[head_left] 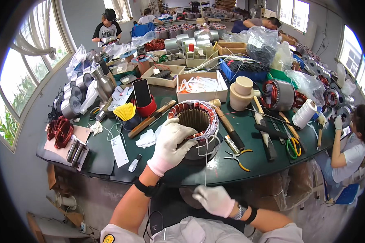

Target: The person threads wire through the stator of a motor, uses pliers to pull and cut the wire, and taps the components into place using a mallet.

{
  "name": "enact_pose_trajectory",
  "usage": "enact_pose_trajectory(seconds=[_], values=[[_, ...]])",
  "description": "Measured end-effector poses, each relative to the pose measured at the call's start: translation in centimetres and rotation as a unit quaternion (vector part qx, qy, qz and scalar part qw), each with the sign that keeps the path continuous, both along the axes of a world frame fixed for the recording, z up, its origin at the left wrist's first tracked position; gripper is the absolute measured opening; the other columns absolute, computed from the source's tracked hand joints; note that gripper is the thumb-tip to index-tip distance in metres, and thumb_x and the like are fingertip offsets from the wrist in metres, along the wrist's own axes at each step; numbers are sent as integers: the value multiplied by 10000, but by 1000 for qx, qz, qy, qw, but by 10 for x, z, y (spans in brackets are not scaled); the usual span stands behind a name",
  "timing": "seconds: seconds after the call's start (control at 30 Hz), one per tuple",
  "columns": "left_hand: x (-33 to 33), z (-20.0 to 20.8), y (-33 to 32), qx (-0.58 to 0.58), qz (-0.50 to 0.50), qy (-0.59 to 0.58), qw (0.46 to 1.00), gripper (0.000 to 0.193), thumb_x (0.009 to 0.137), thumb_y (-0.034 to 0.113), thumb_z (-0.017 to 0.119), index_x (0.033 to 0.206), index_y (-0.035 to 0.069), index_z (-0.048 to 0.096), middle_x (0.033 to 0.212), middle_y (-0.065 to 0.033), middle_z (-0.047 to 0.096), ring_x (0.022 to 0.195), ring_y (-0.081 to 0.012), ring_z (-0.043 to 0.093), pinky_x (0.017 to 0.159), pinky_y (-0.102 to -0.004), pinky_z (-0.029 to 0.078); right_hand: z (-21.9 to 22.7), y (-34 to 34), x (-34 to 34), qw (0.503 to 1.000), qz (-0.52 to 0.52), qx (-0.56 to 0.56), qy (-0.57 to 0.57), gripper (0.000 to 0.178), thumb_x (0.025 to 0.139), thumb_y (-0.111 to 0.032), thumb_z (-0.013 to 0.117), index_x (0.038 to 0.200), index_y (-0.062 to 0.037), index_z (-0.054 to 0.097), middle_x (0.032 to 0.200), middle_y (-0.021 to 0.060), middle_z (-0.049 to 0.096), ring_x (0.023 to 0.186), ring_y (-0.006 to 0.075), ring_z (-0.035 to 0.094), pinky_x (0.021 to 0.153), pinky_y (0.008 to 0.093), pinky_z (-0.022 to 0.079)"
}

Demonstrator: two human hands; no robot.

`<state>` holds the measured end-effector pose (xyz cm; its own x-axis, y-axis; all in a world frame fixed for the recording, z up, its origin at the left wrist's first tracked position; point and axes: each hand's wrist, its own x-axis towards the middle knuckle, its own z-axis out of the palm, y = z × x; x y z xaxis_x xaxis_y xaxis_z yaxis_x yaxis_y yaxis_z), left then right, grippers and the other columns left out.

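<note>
A motor stator (199,121) stands upright at the table's front, its bore facing up. Red copper windings with white lacing form a ring round its top. White-gloved, my left hand (172,141) curls its fingers and thumb over the near left of that ring. From the stator's near side a thin white cord (207,166) runs taut down past the table edge. At its lower end is my right hand (215,201), also gloved, closed on the cord in front of my body; the fingertips are slightly blurred. Small yellow-handled pliers (238,158) lie just right of the stator.
Wooden-handled mallets (230,128), scissors (293,146) and a thread cone (304,114) lie to the right. Left are a phone (142,94) in a red holder, yellow strips (127,111) and red coils (61,131). A carton (202,86) stands behind. Co-workers sit or stand around.
</note>
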<state>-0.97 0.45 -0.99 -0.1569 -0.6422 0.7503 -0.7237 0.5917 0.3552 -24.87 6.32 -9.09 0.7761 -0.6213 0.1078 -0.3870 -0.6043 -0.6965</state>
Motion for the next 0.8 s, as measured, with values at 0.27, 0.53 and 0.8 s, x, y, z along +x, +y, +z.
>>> enact_pose_trajectory(seconds=[0.27,0.53,0.8], values=[[-2,0,-1,-11,8,-9,1000,282,768,75,851,1030,74,748,936,-65,730,929,-285,696,1072,-499,477,13,-67,-30,921,-271,188,-208,226,987,-112,611,1135,17,721,861,175,730,712,279,728,699,390,563],[-1,1,1,7,7,-3,1000,293,777,45,819,1059,70,739,959,-73,738,954,-281,692,1126,-519,440,68,-63,-15,860,-173,251,-409,363,951,-15,689,1310,12,641,887,39,678,676,86,631,599,250,498],[-3,-1,0,5,17,-15,1000,281,770,61,820,1044,66,756,965,-66,741,951,-274,693,1105,-521,454,102,-39,-91,910,-162,-117,-363,398,1067,-385,649,1212,-30,754,944,122,713,847,269,696,937,470,538]])
